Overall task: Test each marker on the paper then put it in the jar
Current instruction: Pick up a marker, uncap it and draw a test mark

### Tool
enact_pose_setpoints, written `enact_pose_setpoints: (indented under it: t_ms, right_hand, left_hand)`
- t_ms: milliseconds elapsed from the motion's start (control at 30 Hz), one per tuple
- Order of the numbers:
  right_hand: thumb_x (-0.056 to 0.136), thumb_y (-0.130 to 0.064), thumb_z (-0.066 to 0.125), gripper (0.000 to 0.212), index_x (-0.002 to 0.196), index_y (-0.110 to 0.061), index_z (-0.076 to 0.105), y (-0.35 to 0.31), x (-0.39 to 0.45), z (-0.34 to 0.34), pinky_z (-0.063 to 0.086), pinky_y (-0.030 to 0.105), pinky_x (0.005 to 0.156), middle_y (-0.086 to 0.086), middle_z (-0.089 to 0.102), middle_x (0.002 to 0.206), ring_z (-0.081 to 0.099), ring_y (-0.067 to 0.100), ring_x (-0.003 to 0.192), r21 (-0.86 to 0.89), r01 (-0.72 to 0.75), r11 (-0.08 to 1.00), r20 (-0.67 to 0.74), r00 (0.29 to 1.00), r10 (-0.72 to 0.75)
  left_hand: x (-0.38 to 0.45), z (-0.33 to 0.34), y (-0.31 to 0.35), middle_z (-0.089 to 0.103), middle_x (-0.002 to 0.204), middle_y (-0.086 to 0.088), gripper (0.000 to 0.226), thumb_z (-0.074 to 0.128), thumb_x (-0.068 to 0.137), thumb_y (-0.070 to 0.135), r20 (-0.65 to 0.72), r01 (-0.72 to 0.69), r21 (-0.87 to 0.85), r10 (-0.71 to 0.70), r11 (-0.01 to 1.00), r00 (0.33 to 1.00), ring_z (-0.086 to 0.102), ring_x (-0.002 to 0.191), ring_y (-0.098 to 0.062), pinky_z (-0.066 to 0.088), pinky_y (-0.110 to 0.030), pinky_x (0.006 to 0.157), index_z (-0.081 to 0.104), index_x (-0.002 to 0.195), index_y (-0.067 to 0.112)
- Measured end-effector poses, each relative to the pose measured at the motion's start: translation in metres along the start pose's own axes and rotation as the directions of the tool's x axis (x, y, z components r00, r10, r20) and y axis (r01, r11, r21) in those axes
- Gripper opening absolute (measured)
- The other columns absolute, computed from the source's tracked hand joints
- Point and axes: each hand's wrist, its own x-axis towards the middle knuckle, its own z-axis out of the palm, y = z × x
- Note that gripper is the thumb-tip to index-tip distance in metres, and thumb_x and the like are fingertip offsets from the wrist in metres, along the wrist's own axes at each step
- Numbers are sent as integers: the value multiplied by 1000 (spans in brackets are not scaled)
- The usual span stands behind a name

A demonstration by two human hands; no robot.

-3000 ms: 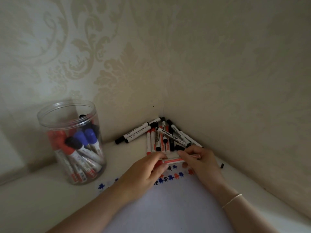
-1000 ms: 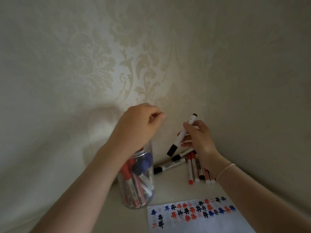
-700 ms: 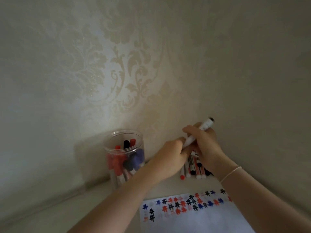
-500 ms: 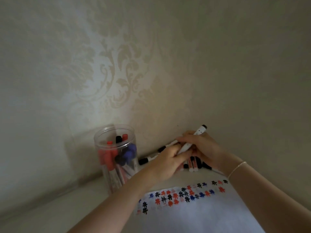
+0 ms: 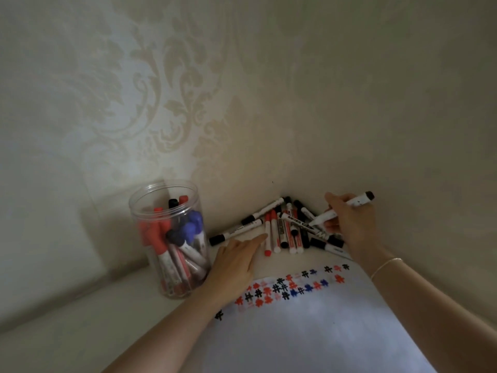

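1. Marker, cap apparently off, gripped in right hand above the pile; not yet tested, by my reading.
2. Left hand flat, fingers straight, on the bench, paper just right of it.
3. Jar beyond the left hand, roughly half full.
4. Many hash marks done; over a dozen markers left.
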Motion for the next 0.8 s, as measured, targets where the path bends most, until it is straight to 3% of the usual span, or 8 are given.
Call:
enact_pose_setpoints:
  t_ms: [67, 200, 300, 400, 500, 567, 667, 800]
  right_hand:
    - [90, -22, 63, 24, 72, -9, 54, 6, -1, -4, 54, 28, 51, 6, 66, 54, 59, 14, 43, 22, -25, 999, 3, 1000, 25]
    - [92, -28, 60, 28, 87, -1, 59, 16, 1, -14, 57, 29, 51, 22, 70, 75, 69, 25, 59, 117, -118, 986, 71, 991, 111]
    - [90, -24, 63, 23, 88, -1, 64, 18, 1, -24, 58, 30, 60, 17, 71, 76, 71, 28, 71, 163, -178, 970, 173, 974, 150]
    - [83, -12, 69, 15, 72, -9, 59, 26, 1, -35, 52, 27, 61, 3, 65, 63, 61, 17, 65, 95, -156, 983, 190, 972, 136]
    - [82, -4, 64, 20, 67, -6, 51, 35, -4, -48, 40, 23, 48, 3, 53, 48, 47, 12, 46, 18, -46, 999, 65, 997, 45]
    - [80, 4, 56, 20, 63, -4, 49, 42, -8, -55, 34, 20, 40, 6, 49, 43, 42, 9, 38, -44, 15, 999, 3, 1000, -15]
    - [79, 4, 55, 27, 56, -6, 45, 55, -8, -60, 31, 22, 44, 10, 46, 47, 38, 6, 38, -174, 52, 983, -32, 998, -58]
    - [79, 4, 61, 42, 50, -11, 35, 64, -3, -58, 28, 18, 39, -2, 38, 42, 32, 2, 35, -268, 43, 962, -20, 999, -50]
  left_hand:
    - [-1, 6, -5, 23, 155, 7, 50, 27, 103, 22, -17, -2, 27, 2, 1000, 1000, 20, 138, -12, 18, -28, 107, 14, 149, 38]
    - [-2, 8, 2, 5, 160, 3, 49, 19, 100, 36, -123, 28, 123, -13, 992, 992, 4, 146, -17, 5, -35, 117, 14, 149, 38]
    - [0, 2, 27, 0, 159, 2, 51, 17, 100, 41, -156, -60, 143, 82, 988, 984, -4, 147, -17, -7, -34, 116, 16, 150, 32]
    - [6, 6, 59, 1, 159, 4, 53, 27, 101, 44, -71, -241, 30, 243, 970, 967, -5, 146, -10, -1, -33, 120, 19, 150, 26]
    - [14, 17, 83, 8, 160, 6, 59, 35, 99, 49, 62, -361, -84, 367, 929, 928, 1, 145, -6, 2, -21, 115, 25, 150, 22]
    - [17, 26, 87, 8, 159, 6, 66, 40, 96, 52, 132, -373, -108, 385, 922, 913, 3, 145, -5, -1, -16, 110, 21, 151, 21]
    - [19, 37, 83, 2, 159, 9, 78, 41, 91, 62, 204, -341, -95, 354, 935, 913, 0, 144, -2, -4, -16, 111, 12, 152, 23]
    - [20, 42, 79, 0, 159, 11, 81, 41, 88, 67, 201, -346, -72, 353, 935, 914, -2, 144, -1, -7, -18, 112, 10, 152, 26]
